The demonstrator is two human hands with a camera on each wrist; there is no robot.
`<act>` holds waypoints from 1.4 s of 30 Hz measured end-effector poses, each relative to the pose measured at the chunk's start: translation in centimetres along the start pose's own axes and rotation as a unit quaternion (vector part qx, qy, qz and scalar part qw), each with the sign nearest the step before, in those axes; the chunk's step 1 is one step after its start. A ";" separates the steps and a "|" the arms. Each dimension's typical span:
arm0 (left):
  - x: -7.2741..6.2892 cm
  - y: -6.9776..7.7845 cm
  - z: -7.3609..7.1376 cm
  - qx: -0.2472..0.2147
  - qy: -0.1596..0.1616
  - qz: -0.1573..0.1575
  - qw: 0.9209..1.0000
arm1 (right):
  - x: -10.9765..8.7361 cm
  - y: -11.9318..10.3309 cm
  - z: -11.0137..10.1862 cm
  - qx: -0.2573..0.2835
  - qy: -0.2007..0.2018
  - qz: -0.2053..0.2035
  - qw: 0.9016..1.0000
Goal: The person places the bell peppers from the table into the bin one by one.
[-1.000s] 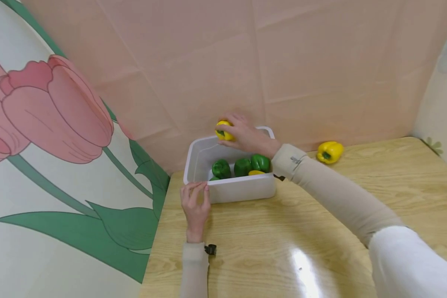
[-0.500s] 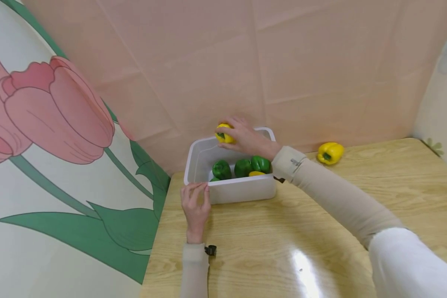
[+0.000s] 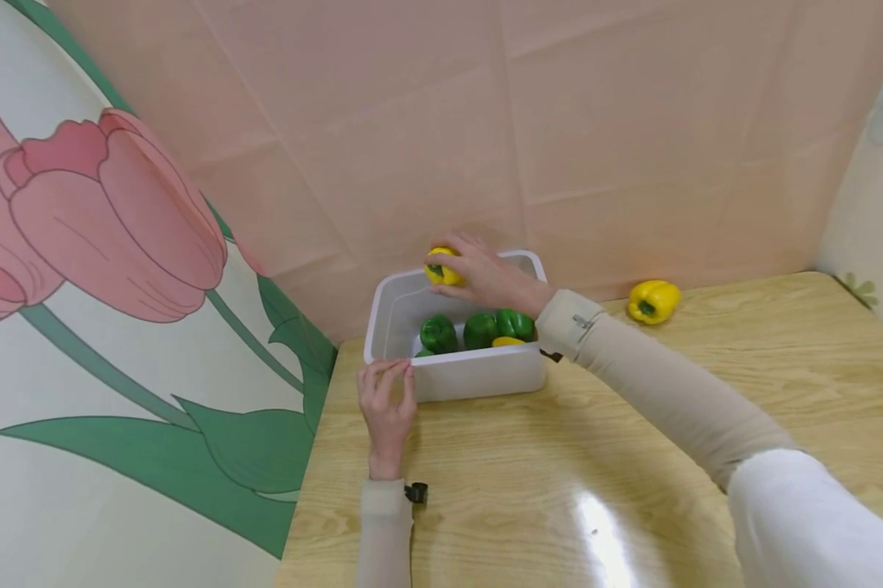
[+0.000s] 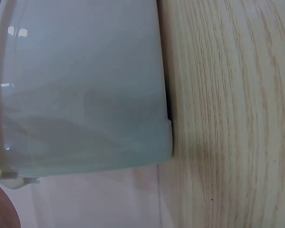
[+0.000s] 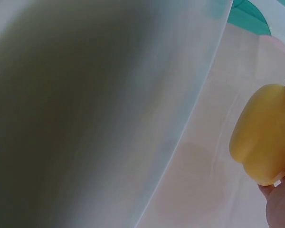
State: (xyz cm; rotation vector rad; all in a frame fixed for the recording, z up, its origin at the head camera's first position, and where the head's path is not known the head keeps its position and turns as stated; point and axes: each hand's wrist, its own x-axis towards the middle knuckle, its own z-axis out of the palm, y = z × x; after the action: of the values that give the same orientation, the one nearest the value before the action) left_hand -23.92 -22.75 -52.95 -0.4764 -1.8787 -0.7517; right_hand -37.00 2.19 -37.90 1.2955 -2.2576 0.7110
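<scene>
A yellow bell pepper is in my right hand, above the far side of a white plastic bin. In the right wrist view, thumb and fingers grip the yellow bell pepper from both sides. My left hand pinches the bin's near rim at its left corner; only a bit of that hand enters the left wrist view. Inside the bin lie several green bell peppers and part of a yellow one, partly hidden by the front wall.
Another yellow bell pepper lies on the wooden table, right of the bin near the back. A pinkish cloth hangs directly behind the bin. The wall with painted tulips borders the table's left side.
My right hand has sunk slightly with the yellow bell pepper, still over the bin's far side. The left hand keeps its place on the rim.
</scene>
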 end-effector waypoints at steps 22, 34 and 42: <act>-0.3 0.0 0.3 -0.003 -0.003 -0.007 1.000 | -0.4 -0.3 -0.1 0.014 0.009 0.005 1.000; -0.1 0.2 0.3 -0.001 -0.001 -0.010 1.000 | -0.6 -0.2 -0.5 0.001 0.021 -0.011 1.000; -0.1 -0.1 0.3 0.001 0.004 -0.008 1.000 | -0.8 0.1 -0.7 0.001 0.021 -0.011 1.000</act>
State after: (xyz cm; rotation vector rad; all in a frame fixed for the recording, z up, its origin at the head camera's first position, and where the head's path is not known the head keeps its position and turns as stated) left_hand -24.08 -22.60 -53.16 -0.4572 -1.8768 -0.7603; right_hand -36.62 3.14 -37.84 1.2926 -2.2075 0.7262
